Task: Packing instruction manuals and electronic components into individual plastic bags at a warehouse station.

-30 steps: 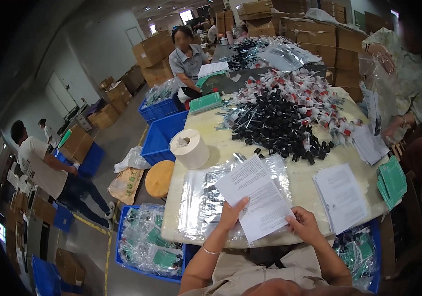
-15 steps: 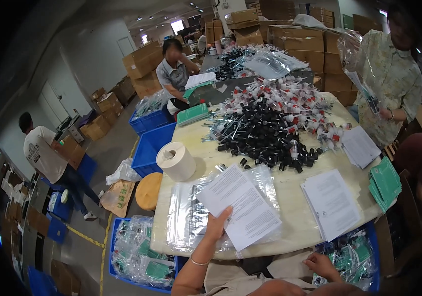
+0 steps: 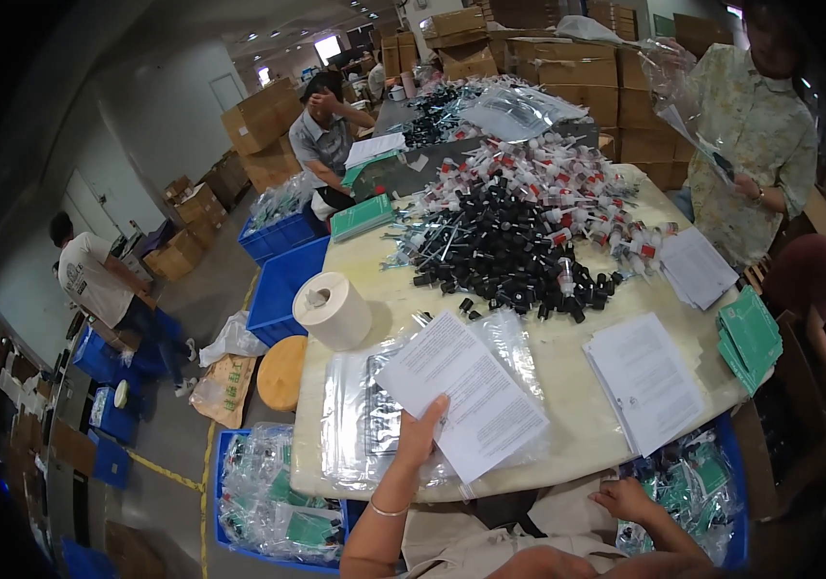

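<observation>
My left hand grips the lower left edge of a printed sheet of paper, thumb on top; whether it is one sheet or more I cannot tell. Under the paper, clear plastic bags lie flat on the pale table. Below the table's front edge, over my lap, my right hand is closed with its fingers curled, and nothing shows in it. It is beside a blue crate of clear bags with green cards. A stack of printed sheets lies on the table's right side.
Black-capped and red-and-white small parts heap on the table. A white roll stands at left, green booklets at right. Another blue crate and a round stool are at left. Several people are around, one at right holding a bag.
The view has shifted slightly. My left hand still holds the paper in nearly the same place. My right hand stays near the crate, its fingers curled more. The person standing at left has bent lower.
</observation>
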{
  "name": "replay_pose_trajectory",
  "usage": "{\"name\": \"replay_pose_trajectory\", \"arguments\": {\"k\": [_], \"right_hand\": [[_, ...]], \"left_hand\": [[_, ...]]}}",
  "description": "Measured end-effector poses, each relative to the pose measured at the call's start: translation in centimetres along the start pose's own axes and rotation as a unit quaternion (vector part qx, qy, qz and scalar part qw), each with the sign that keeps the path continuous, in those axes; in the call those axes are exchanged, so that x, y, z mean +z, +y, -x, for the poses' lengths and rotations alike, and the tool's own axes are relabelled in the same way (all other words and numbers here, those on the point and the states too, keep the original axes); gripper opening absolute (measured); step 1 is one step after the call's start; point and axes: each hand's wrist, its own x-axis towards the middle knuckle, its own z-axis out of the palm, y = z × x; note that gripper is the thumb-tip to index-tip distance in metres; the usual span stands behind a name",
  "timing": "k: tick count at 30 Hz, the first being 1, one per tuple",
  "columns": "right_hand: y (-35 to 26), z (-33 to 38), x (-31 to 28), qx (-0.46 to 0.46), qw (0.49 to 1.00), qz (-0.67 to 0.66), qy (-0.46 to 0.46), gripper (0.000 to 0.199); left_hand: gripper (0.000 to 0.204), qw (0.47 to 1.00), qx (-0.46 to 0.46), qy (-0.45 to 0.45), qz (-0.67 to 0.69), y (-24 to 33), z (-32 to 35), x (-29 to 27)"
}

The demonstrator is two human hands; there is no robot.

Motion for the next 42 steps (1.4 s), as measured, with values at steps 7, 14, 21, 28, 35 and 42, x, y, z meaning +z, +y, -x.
{"name": "replay_pose_trajectory", "arguments": {"k": [7, 14, 21, 28, 35, 42], "right_hand": [[0.9, 3.6, 2.4, -0.036, 0.933, -0.184, -0.306, 0.028], [-2.2, 1.5, 4.1, -0.127, 0.963, -0.106, -0.211, 0.033], [-11.9, -7.9, 13.5, -0.322, 0.936, -0.101, -0.097, 0.048], [-20.2, -10.7, 13.9, -0.217, 0.94, 0.0, -0.263, 0.057], [-17.0, -12.4, 18.6, -0.456, 0.831, -0.063, -0.314, 0.024], [-16.5, -12.4, 19.0, -0.381, 0.759, -0.103, -0.518, 0.023]], "left_hand": [[0.041, 0.998, 0.05, -0.018, 0.037, 1.3, 1.1, 0.1], [0.05, 0.998, 0.049, -0.038, 0.017, 1.0, 0.9, 1.3], [0.058, 0.998, 0.035, 0.042, -0.033, 0.1, 0.1, -0.4], [0.044, 0.998, 0.014, -0.014, -0.053, 1.2, 0.8, 0.3], [0.049, 0.996, 0.02, -0.034, -0.074, -1.3, 0.4, -0.9], [0.05, 0.994, -0.018, -0.046, -0.1, 0.4, 0.6, -0.3]]}}
